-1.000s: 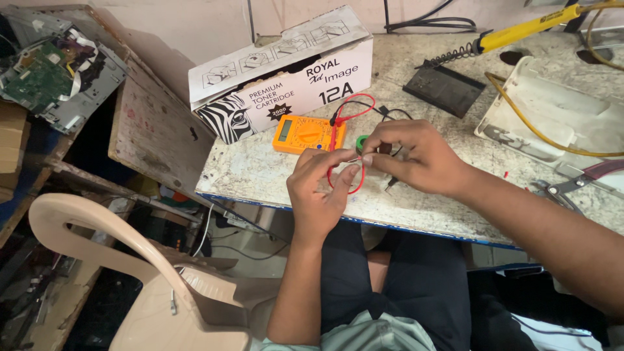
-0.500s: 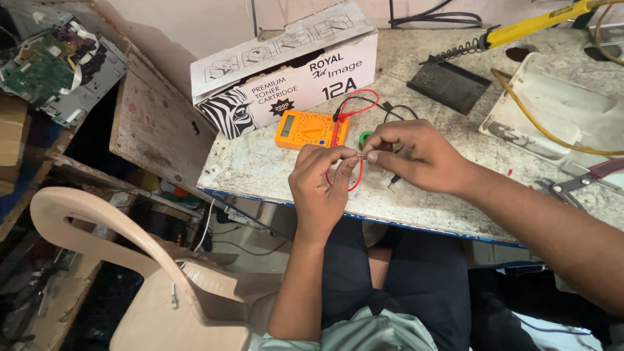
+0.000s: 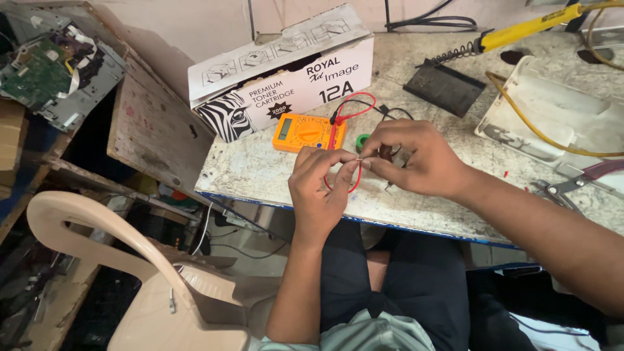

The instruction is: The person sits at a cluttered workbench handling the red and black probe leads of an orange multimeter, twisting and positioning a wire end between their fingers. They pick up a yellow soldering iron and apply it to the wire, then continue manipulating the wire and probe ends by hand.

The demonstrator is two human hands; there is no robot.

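My left hand (image 3: 320, 188) and my right hand (image 3: 411, 159) meet fingertip to fingertip over the front of a worn white workbench (image 3: 260, 172). Between them they pinch a tiny component (image 3: 359, 158), too small to identify. A red test lead (image 3: 351, 114) loops from the orange multimeter (image 3: 305, 132) down past my left fingers. The multimeter lies just behind my hands. A small green roll (image 3: 361, 140) shows behind my right fingers.
A long white cardboard box (image 3: 279, 71) stands behind the meter. A yellow-handled soldering iron (image 3: 520, 29), a black pad (image 3: 444, 86), a white tray with yellow wire (image 3: 552, 114) and pliers (image 3: 559, 188) lie right. A beige plastic chair (image 3: 117, 260) and a circuit board (image 3: 39, 71) sit left.
Both hands have stayed together over the bench edge with the small piece between the fingertips. Only the camera view has shifted slightly.
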